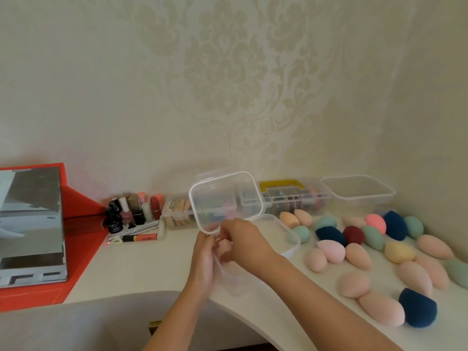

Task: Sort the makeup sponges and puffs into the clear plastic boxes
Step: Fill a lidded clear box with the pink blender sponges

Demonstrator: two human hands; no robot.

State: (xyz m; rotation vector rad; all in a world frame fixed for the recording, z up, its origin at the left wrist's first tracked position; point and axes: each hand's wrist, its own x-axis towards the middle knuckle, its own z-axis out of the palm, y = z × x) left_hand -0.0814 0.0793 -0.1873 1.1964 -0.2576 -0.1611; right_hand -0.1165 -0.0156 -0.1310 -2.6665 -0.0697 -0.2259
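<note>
A small clear plastic box (231,283) is held just above the desk (141,269), near its front edge. It is gripped by the left hand (203,262) and pinched at its rim by the right hand (240,240), with the two hands brought close together. Its lid (225,196) is raised and tilted above the fingers. The makeup sponges (331,250) are spread on the desk to the right of the hands.

Egg-shaped sponges (358,255) in peach, pink, teal, navy, maroon and yellow lie loose at right. The small box (229,277) tilts at centre, lid (225,198) raised. Behind, orange puffs (179,212) fill the puff box (166,207); the empty box (359,196) stands far right
</note>
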